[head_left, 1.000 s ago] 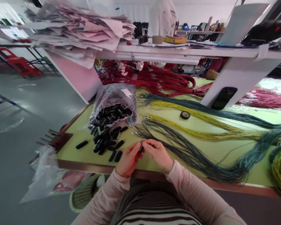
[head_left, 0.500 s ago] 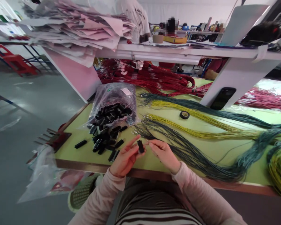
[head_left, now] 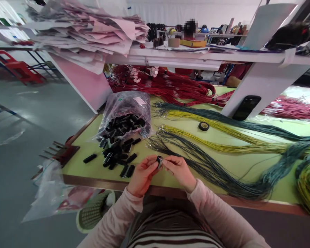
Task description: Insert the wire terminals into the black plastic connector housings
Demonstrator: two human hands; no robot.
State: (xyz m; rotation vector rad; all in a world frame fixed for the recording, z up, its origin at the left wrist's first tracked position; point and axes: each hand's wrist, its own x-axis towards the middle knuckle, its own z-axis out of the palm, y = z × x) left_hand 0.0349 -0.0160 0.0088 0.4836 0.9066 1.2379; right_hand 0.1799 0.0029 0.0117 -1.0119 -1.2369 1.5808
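My left hand (head_left: 142,175) is closed around a small black connector housing (head_left: 158,159), held just above the table's front edge. Close against it, the fingertips of my right hand (head_left: 180,169) pinch the end of a thin wire at the housing; the tip itself is hidden by my fingers. Loose black connector housings (head_left: 113,156) lie in a heap to the left, spilling from a clear plastic bag (head_left: 129,100). Dark grey-green wires (head_left: 212,172) run from beyond my hands toward the right.
Yellow wires (head_left: 222,148) and a roll of black tape (head_left: 204,126) lie farther back. Red wire bundles (head_left: 165,84) fill the space under a white shelf (head_left: 181,57). A phone (head_left: 246,107) rests against the shelf support. A basket (head_left: 90,213) stands below the table's left side.
My hands have come together, and the housing is turned and tilted between them. My left fingers, spread before, have closed around it. A person in a light shirt behind the shelf has left view.
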